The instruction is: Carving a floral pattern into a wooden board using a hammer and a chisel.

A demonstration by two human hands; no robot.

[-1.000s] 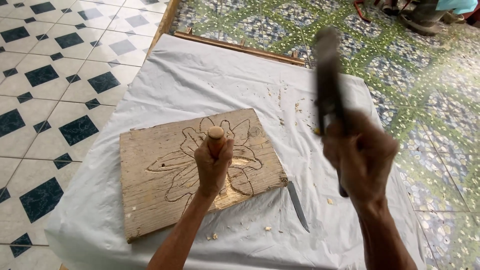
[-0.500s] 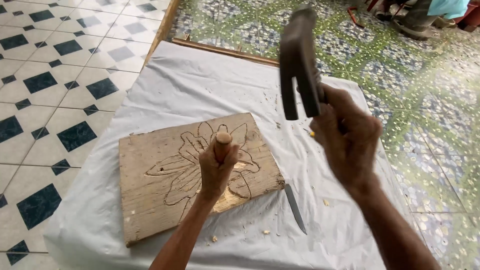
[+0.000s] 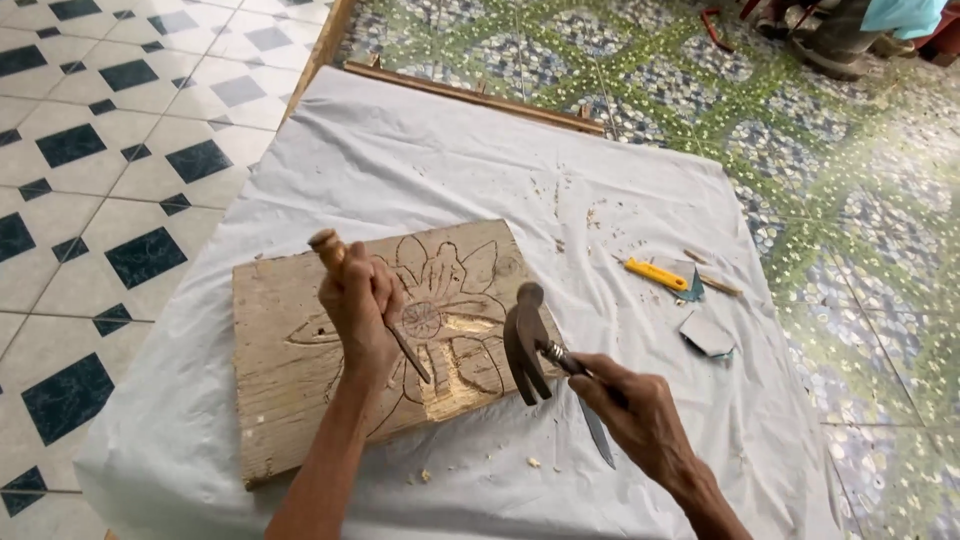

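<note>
A wooden board [image 3: 290,345] with a flower carved into it lies on a white cloth [image 3: 420,170]. My left hand [image 3: 362,310] grips a wooden-handled chisel [image 3: 332,250], tilted, its blade tip resting on the carved flower near the middle. My right hand [image 3: 640,410] holds a claw hammer [image 3: 524,342] low, its head hanging just over the board's right edge. A second blade [image 3: 598,435] lies on the cloth under my right hand.
A yellow-handled knife [image 3: 657,275], a thin stick [image 3: 718,285] and folded grey paper [image 3: 708,334] lie on the cloth to the right. Wood chips are scattered about. Tiled floor surrounds the covered table; a wooden strip [image 3: 470,93] runs along its far edge.
My right hand has dropped from head height with the hammer, down to the board's right edge. The chisel in my left hand has tilted over to the left.
</note>
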